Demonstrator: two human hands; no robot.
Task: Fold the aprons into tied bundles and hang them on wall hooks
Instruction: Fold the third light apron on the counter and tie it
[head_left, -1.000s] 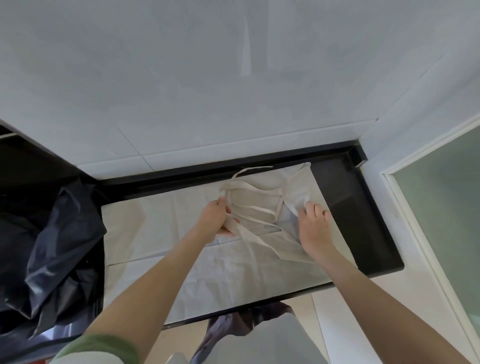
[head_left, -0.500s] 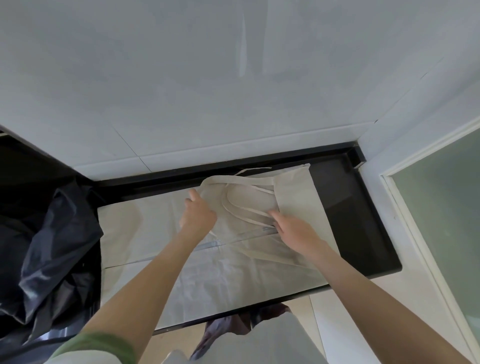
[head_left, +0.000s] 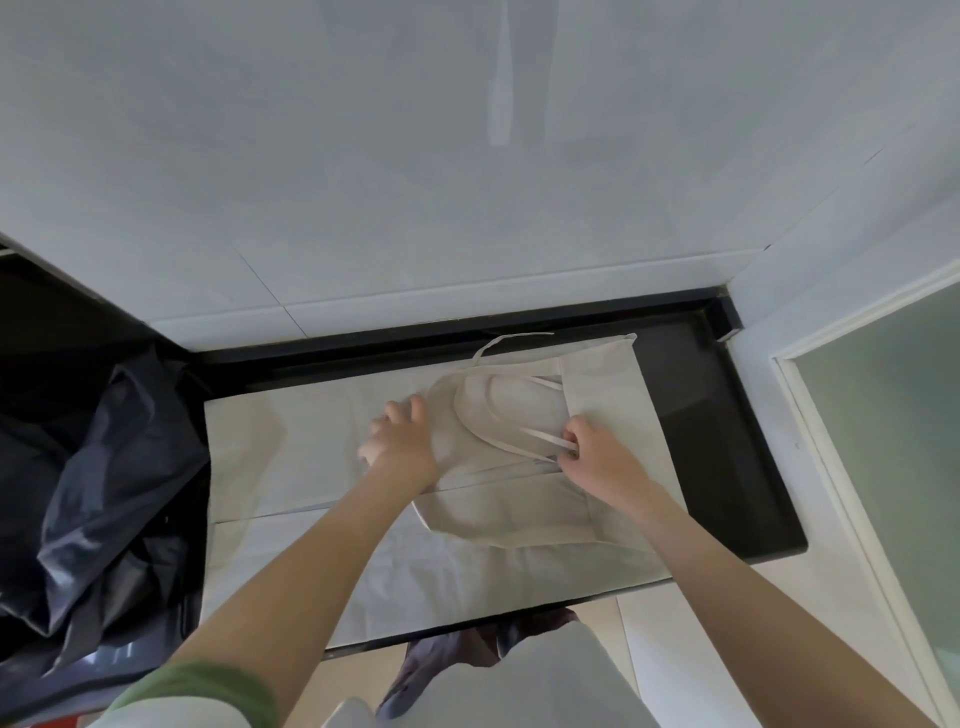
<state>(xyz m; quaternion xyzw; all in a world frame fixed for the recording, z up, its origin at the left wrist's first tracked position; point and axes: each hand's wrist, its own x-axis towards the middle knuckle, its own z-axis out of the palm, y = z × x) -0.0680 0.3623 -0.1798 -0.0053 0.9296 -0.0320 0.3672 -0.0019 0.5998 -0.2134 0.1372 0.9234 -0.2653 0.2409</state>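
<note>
A cream apron lies partly folded on a white sheet over the black counter. Its straps curl in loops across the folded upper part, and one loop reaches toward the back wall. My left hand rests flat on the apron's left edge with the fingers spread. My right hand has its fingers curled and pinches a strap end at the apron's middle. No wall hooks are in view.
The white sheet covers most of the counter. A crumpled black plastic bag sits at the left. A tiled wall rises behind, and a frosted glass door stands at the right.
The apron's upper flap has been folded over toward the left. My left hand slid left onto the fold's edge, and my right hand moved to the middle and took hold of a strap.
</note>
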